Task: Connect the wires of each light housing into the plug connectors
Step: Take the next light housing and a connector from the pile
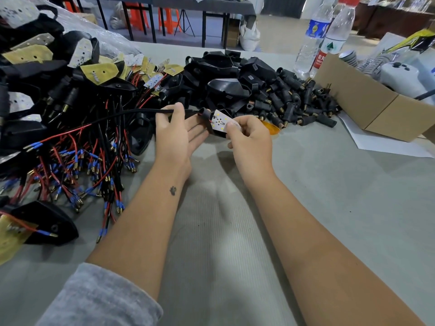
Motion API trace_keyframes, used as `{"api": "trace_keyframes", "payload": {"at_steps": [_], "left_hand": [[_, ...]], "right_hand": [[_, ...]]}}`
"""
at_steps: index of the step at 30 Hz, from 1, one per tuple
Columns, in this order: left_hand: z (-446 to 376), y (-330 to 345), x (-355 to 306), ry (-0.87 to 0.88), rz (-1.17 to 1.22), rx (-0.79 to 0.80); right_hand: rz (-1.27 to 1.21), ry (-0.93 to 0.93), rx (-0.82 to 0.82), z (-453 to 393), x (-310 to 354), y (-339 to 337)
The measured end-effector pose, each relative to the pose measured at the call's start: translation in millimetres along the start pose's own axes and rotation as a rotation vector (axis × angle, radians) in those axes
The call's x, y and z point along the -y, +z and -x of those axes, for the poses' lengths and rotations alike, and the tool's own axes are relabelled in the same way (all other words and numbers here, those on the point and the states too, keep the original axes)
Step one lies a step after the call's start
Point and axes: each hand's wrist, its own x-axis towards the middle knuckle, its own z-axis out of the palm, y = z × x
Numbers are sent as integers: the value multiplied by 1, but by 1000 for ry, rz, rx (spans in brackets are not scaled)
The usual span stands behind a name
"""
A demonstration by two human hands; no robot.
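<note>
**Colours on the bench**

Bench (306, 196) cloth: grey, faint ribbing. Left-edge wires (77, 165): red and black, blue sleeves, brass tips. Plug connectors (294, 102): black, brass ends. Held LED board (221, 122): white, yellow dots. Cardboard box (367, 102), right edge: brown. Sleeve (94, 300): grey.

Even light, soft shadows, warped edges

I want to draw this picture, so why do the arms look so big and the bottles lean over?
Head view: the wide-angle lens stretches the near forearms at the bottom edge and tilts the clear plastic water bottles near the top edge; the right hand on the small white LED board is slightly blurred; soft overhead light throws faint shadows on the grey felt table cover.
</note>
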Motion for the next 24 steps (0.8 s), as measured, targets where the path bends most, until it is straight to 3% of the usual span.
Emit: {"api": "trace_keyframes", "payload": {"at_steps": [5,10,24], "left_hand": [[1,1,1,-65,-63,92],[6,0,5,-24,-203,199],[6,-1,6,35,-277,232]], "right_hand": [[-41,-9,-14,0,-1,-1],[-62,-29,-21,-1,0,-1],[6,15,-100,-5,-2,-1]]}}
